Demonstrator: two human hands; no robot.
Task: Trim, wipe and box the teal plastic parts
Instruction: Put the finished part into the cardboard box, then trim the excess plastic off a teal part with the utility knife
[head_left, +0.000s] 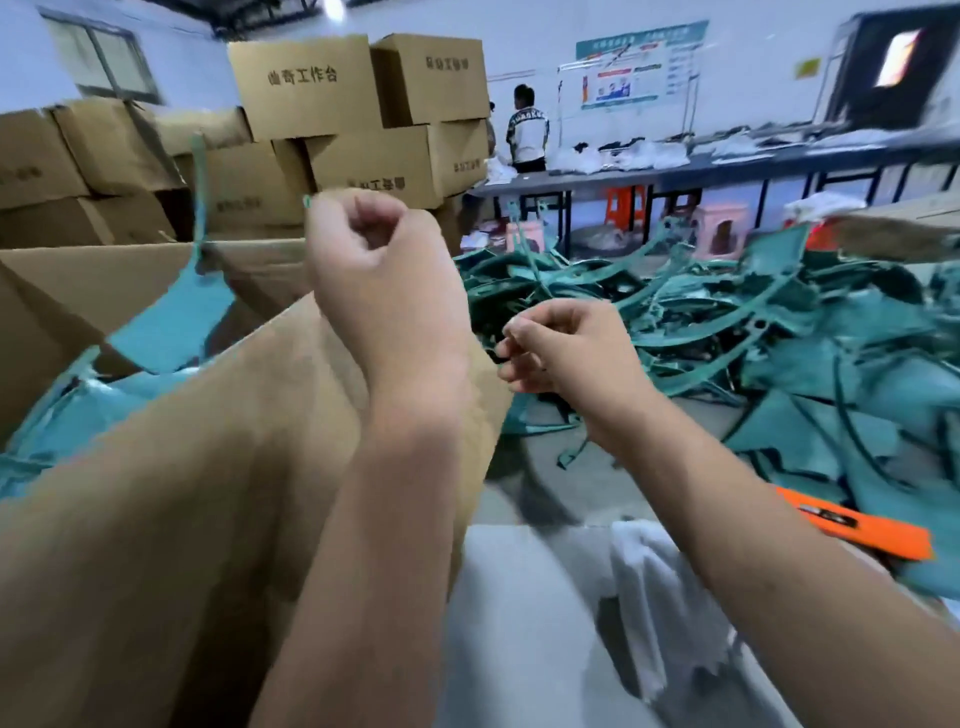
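My left hand (374, 254) is raised in the middle of the view, its fingers curled into a fist, and a tiny teal scrap (307, 201) shows at its fingertips. A flat teal part (171, 322) with a thin strip rising from it hangs blurred over the open cardboard box (62, 291) on the left, apart from both hands. Lower and to the right, my right hand (561, 348) has its fingers curled with nothing visible in them. A big heap of teal parts (727, 322) lies on the floor to the right.
An orange knife (857, 525) and a white cloth (654, 582) lie on my lap at the lower right. Stacked cartons (332, 114) stand behind the box. A person (527, 130) stands at a long table (727, 166) in the back.
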